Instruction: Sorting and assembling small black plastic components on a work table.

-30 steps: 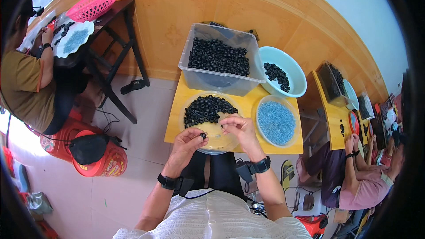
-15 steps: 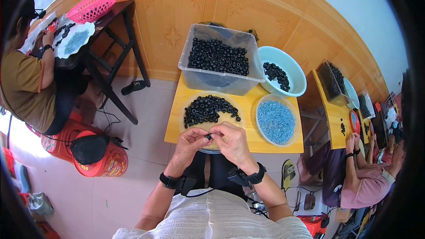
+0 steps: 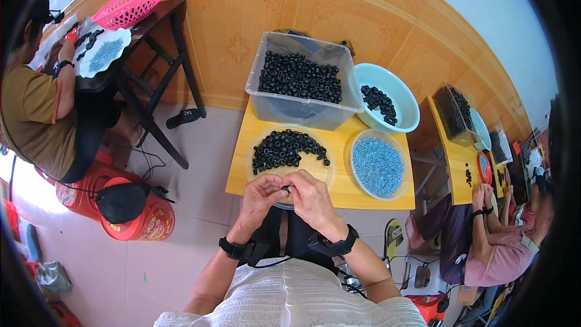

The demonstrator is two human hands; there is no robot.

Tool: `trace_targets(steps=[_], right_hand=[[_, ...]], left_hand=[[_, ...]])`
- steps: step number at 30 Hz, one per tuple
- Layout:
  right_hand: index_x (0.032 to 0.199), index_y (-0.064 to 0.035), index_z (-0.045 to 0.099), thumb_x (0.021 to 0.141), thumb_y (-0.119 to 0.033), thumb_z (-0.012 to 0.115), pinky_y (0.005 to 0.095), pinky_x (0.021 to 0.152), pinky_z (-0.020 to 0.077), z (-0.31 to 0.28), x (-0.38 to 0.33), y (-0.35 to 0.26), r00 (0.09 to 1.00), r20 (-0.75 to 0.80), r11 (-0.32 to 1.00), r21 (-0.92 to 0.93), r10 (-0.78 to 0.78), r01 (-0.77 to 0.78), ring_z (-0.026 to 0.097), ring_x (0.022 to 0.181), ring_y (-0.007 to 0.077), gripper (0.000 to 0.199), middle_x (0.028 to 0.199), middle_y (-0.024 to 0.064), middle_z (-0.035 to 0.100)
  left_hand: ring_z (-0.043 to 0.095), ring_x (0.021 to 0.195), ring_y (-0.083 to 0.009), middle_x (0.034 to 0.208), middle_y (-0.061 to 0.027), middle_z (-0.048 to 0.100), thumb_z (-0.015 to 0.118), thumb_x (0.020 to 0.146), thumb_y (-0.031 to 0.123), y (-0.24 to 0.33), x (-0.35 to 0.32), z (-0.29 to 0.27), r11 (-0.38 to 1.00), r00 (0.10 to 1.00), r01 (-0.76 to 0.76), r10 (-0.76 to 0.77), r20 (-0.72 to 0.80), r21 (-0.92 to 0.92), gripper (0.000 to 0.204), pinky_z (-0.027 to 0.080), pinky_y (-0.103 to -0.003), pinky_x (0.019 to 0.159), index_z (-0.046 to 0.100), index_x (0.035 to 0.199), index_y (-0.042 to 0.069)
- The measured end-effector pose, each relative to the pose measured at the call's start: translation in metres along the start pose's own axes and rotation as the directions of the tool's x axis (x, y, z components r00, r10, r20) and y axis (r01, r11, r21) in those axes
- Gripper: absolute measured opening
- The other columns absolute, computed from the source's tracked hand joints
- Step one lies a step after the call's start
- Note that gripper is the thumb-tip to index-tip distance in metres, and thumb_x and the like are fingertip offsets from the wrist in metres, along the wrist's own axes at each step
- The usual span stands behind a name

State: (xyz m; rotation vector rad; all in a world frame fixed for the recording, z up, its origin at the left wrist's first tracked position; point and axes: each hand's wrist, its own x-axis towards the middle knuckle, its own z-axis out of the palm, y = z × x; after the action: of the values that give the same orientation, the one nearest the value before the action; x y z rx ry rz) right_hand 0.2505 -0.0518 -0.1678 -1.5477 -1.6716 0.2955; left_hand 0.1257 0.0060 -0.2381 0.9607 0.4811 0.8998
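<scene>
A small black ring-like part [image 3: 285, 188] sits between my two hands, over the near edge of a round shallow tray [image 3: 315, 172]. My left hand [image 3: 261, 200] pinches it between thumb and fingertips. From the other side my right hand [image 3: 313, 203] closes on the same part, its fingers bent and partly hiding it. Several loose black rings [image 3: 284, 148] lie heaped in the far half of the tray. Just right of it stands a round dish of small light-blue pieces [image 3: 378, 166]. Black bands circle both my wrists.
Behind the tray are a clear plastic bin [image 3: 302, 118] of black rings and a pale blue basin [image 3: 407, 106] holding some, all on a yellow table [image 3: 239, 169]. One person [image 3: 39, 109] works at left, others at right. Red buckets [image 3: 151, 221] stand on the floor.
My right hand's fingers have curled further over the black part and its wrist has shifted slightly. The part is more covered now. My left hand has barely moved.
</scene>
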Motion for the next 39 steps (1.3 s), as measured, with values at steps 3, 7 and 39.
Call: trace_targets(steps=[3,7,39], right_hand=[[0.086,-0.0007,0.056,0.071,0.009,0.055,0.0349,0.06,0.0471,0.004,-0.002,0.003,1.0,0.013,1.0,-0.025,-0.002,0.002,0.059,0.068,0.0308,0.018,0.077,0.0139,0.057],[0.088,0.0,0.055,0.071,0.008,0.055,0.0361,0.061,0.049,0.002,0.001,0.01,0.997,-0.026,0.991,0.119,0.07,-0.067,0.06,0.069,0.031,0.019,0.077,0.0154,0.057],[0.087,0.003,0.053,0.068,0.007,0.062,0.036,0.057,0.0472,0.033,-0.009,0.028,0.977,-0.213,1.0,-0.012,0.024,-0.027,0.057,0.067,0.0306,0.022,0.077,0.0155,0.051]], left_hand=[[0.059,0.083,-0.0093,0.089,-0.0037,0.062,0.065,0.074,-0.007,-0.007,0.0,-0.003,0.998,0.999,-0.035,0.036,-0.019,0.058,0.023,0.049,-0.022,0.077,0.058,0.094,0.001],[0.059,0.083,-0.0091,0.089,-0.0038,0.062,0.066,0.074,-0.005,-0.001,0.001,0.006,0.984,0.998,-0.029,0.038,-0.046,0.178,0.023,0.048,-0.022,0.078,0.057,0.094,0.001],[0.058,0.075,-0.0085,0.082,-0.0037,0.061,0.063,0.074,-0.008,-0.016,0.008,0.019,0.993,0.952,-0.091,0.109,-0.286,0.074,0.018,0.047,-0.02,0.07,0.057,0.088,0.001]])
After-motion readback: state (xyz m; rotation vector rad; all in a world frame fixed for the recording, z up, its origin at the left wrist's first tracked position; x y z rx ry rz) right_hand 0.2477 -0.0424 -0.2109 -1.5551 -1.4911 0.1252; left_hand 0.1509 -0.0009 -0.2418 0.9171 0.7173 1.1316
